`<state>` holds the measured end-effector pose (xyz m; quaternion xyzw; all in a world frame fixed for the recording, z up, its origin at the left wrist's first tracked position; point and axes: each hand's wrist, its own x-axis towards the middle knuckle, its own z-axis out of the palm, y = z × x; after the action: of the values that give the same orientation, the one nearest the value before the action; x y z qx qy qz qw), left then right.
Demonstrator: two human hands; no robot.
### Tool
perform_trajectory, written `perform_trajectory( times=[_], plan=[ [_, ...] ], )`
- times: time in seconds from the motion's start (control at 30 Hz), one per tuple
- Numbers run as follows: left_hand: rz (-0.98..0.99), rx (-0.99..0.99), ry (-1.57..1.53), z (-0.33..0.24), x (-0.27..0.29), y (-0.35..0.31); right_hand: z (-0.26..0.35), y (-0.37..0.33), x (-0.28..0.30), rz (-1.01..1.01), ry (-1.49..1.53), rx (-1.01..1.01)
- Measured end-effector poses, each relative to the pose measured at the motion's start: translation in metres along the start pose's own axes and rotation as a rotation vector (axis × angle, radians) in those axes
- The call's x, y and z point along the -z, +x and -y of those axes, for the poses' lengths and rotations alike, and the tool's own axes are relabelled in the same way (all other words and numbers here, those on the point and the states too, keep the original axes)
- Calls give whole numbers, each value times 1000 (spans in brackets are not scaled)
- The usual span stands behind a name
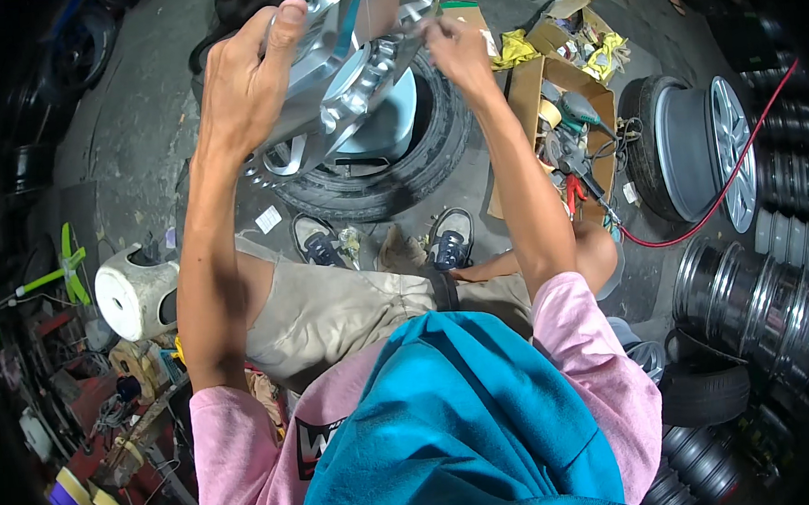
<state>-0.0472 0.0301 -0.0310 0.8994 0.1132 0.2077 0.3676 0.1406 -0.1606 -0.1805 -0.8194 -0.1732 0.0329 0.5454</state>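
Observation:
A shiny silver alloy wheel rim [351,100] is held up tilted in front of me. My left hand [250,77] grips its left side, thumb extended along the metal. By the rim's right edge is my right hand [459,50], its fingers curled in and smeared by motion. Whatever may be between those fingers is too blurred to make out. Beneath the rim a black tyre [364,198] lies flat on the floor, with a pale blue-grey plastic piece [403,114] showing inside its ring.
To the right, a cardboard box [526,92] holds tools and cords. Beyond it stands a wheel with its tyre [653,149], crossed by a red hose [672,242]. Chrome rims [751,310] are stacked at right. A white drum-shaped container [125,295] and clutter lie left.

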Motion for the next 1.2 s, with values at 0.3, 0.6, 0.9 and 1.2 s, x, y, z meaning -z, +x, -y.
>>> perform_trajectory(
  times=[0.3, 0.6, 0.9, 1.2],
  plan=[
    [-80, -13, -81, 10, 5, -9, 10, -8, 19, 51, 152, -127],
    [-20, 72, -82, 29, 16, -17, 15, -27, 32, -164, -125, 168],
    [-20, 29, -98, 31, 17, -17, 28, -38, 4, -68, 36, 32],
    [-11, 0, -119, 40, 23, -17, 39, -50, -1, -80, 20, -16]
  ],
)
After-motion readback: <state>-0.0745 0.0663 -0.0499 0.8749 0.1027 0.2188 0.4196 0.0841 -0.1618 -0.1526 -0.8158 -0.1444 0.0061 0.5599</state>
